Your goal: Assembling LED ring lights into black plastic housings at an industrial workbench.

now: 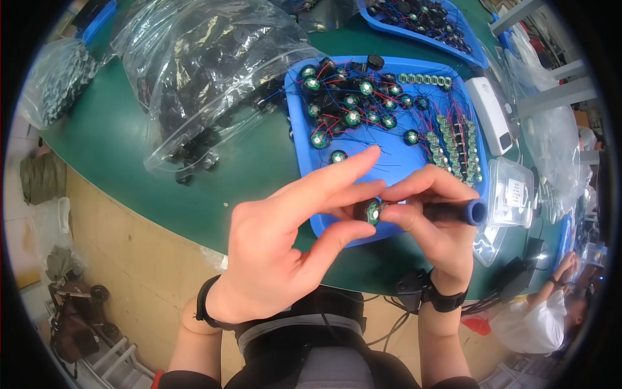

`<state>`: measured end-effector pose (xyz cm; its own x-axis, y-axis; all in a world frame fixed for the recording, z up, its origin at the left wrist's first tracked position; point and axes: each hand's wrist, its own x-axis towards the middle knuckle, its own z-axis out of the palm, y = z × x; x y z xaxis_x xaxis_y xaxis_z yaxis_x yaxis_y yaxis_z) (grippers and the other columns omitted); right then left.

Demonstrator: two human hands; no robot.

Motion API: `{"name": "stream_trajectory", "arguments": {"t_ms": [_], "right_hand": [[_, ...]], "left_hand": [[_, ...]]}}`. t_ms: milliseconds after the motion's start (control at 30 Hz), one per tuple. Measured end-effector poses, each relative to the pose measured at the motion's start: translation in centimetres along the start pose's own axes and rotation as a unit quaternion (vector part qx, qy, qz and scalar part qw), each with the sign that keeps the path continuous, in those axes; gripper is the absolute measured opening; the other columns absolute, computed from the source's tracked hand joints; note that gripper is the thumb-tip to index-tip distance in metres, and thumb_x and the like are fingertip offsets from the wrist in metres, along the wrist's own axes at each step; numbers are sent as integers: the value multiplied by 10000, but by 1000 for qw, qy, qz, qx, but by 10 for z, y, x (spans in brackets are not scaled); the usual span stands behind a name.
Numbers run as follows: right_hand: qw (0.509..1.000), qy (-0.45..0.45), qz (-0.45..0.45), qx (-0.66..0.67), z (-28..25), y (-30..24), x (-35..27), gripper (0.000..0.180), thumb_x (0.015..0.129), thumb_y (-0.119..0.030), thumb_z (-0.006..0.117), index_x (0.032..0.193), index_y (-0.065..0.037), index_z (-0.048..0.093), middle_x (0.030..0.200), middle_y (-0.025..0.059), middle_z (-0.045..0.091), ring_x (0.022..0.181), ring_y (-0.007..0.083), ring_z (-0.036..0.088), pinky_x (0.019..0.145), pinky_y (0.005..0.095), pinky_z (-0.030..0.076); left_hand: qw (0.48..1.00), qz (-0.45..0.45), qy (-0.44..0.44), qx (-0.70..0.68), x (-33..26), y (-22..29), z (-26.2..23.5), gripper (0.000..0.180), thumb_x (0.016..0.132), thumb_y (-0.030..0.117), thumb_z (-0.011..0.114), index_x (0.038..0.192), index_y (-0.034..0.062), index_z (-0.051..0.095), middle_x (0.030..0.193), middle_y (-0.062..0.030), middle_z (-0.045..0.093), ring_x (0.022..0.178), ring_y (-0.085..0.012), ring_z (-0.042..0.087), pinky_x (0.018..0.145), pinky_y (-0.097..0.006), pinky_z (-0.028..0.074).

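My left hand [272,243] pinches a small round black part with a green circuit board face [372,212] between thumb and fingers. My right hand [437,223] meets it from the other side, its thumb and forefinger closed at the board's face. A dark rod-like tool with a hollow blue end [476,212] lies across the right palm, held by the other fingers. What the right fingertips pinch at the board is too small to make out. Both hands are over the near edge of a blue tray [303,162] holding many similar round parts [352,117] with red and blue wires.
Rows of small green circuit boards [447,146] lie in the tray's right side. A large clear bag of black parts [214,71] is at left. Behind is another blue tray [476,48]. A white device [489,117] and clear plastic box [510,191] stand right. Another person [534,324] sits far right.
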<state>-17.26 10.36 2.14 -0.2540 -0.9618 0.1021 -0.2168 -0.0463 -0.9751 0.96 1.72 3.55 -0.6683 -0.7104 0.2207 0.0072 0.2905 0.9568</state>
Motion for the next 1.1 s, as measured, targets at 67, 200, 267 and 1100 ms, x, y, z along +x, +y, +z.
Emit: {"name": "stream_trajectory", "arguments": {"t_ms": [67,200,267,1100], "right_hand": [[1000,7,2,-21,2,0,2,189,754,-22,785,919,-40,694,755,-6,676,538,5,486,473,173,334],[996,34,4,-78,11,-7,4,217,786,-42,756,988,-53,677,767,10,683,644,49,619,526,213,444],[986,20,-36,-160,14,3,4,189,808,-59,728,986,-54,666,741,63,673,633,143,648,526,271,464],[936,133,-139,294,13,11,13,433,1024,-246,376,625,-79,341,539,-2,337,474,107,262,472,297,229]], "left_hand": [[1000,-15,-1,-21,0,0,2,505,772,-110,684,1257,-67,549,1048,-174,703,896,-180,688,800,-279,543],[984,-99,28,-147,6,-14,6,418,790,-132,656,1194,-80,561,1094,-177,669,1003,-202,661,866,-306,537],[986,-98,21,-136,8,-22,5,378,792,-144,645,1158,-83,570,1105,-177,657,1041,-210,648,893,-319,534],[962,51,-81,257,3,-45,26,83,791,14,674,855,16,622,866,-112,600,782,-319,600,667,-389,486]]}}
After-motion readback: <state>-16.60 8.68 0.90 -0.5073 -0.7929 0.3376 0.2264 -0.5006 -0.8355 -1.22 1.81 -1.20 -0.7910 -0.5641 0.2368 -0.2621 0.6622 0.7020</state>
